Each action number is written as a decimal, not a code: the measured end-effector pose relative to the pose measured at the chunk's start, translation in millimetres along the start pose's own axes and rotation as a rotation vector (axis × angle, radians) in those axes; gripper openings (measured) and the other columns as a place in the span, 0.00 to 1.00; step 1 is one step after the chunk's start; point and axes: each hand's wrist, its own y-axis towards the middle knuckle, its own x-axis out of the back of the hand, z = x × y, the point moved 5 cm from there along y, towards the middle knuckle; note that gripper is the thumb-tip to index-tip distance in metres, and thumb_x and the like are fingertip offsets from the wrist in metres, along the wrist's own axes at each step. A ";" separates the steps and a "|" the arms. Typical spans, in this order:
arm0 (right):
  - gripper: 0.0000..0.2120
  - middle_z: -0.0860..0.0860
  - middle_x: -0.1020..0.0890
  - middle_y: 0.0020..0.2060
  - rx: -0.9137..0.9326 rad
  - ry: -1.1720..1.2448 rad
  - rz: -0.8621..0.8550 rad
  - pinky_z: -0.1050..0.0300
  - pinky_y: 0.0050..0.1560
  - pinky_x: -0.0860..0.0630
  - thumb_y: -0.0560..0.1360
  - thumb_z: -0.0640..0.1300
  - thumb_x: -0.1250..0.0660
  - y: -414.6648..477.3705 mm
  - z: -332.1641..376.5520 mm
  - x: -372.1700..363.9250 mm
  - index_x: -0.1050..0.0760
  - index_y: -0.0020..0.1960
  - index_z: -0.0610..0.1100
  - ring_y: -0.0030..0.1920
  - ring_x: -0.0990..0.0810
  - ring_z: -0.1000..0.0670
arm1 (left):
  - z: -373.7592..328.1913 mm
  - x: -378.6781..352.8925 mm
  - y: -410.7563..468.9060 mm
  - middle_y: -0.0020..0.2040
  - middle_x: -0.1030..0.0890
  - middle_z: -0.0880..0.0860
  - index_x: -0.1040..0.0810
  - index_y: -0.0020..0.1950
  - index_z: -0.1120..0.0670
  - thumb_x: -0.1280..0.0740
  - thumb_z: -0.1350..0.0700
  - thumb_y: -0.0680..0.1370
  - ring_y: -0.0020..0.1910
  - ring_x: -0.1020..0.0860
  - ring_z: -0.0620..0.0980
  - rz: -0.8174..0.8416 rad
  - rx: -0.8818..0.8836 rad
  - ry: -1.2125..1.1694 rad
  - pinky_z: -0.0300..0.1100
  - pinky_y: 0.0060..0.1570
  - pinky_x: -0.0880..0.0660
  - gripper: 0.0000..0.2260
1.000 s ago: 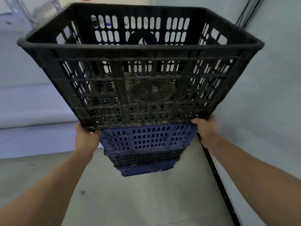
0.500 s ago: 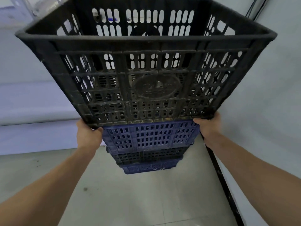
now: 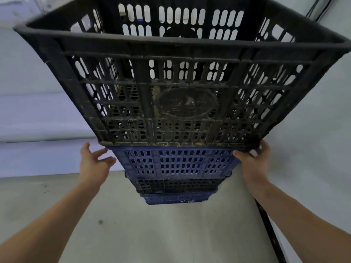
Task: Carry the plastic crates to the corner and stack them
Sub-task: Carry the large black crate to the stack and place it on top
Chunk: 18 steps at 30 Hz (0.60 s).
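Black crate (image 3: 180, 95) tops stack; right hand (image 3: 252, 158) grips it, left hand (image 3: 93, 162) spread free.

black crate (image 3: 182, 103): matt, scuffed slotted plastic | blue crate (image 3: 176, 162): matt plastic | floor (image 3: 152, 234): smooth concrete

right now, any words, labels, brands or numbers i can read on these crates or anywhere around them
No text can be read anywhere in this view.
Black crate: a round embossed emblem on its near wall, too worn and blurred to read.
Blue crate under it: no marking shows.
Lower black crate and bottom blue crate: pale scuffs only, no legible letters.
Wall and floor: no signs or labels.
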 end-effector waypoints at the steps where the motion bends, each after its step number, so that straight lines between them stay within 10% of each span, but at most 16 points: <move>1: 0.39 0.53 0.22 0.60 -0.016 0.023 -0.004 0.48 0.61 0.23 0.72 0.31 0.25 1.2 -9.0 0.3 0.38 0.77 0.46 0.55 0.19 0.55 | 13.9 0.8 4.4 0.68 0.25 0.51 0.48 0.81 0.52 0.29 0.65 0.77 0.62 0.22 0.57 0.000 0.040 0.011 0.52 0.57 0.28 0.39; 7: 0.22 0.52 0.17 0.48 -0.097 -0.031 0.011 0.35 0.60 0.22 0.67 0.26 0.30 20.3 -73.8 -23.1 0.22 0.51 0.50 0.52 0.18 0.42 | 88.0 -46.0 30.2 0.74 0.30 0.59 0.34 0.77 0.60 0.23 0.63 0.72 0.67 0.26 0.62 0.127 0.125 0.170 0.58 0.65 0.29 0.35; 11: 0.32 0.49 0.21 0.55 -0.073 -0.056 -0.067 0.53 0.53 0.27 0.71 0.25 0.31 22.7 -99.5 -34.3 0.30 0.71 0.43 0.54 0.23 0.47 | 117.2 -82.0 37.8 0.59 0.22 0.56 0.29 0.67 0.62 0.26 0.68 0.73 0.52 0.24 0.57 0.152 0.089 0.033 0.51 0.51 0.27 0.24; 18: 0.27 0.45 0.19 0.59 -0.102 -0.189 -0.073 0.43 0.56 0.24 0.73 0.33 0.28 33.6 -138.7 -41.5 0.29 0.69 0.43 0.59 0.21 0.39 | 141.8 -100.9 45.0 0.54 0.23 0.53 0.29 0.58 0.56 0.25 0.63 0.74 0.53 0.25 0.55 0.109 0.021 0.054 0.50 0.53 0.29 0.18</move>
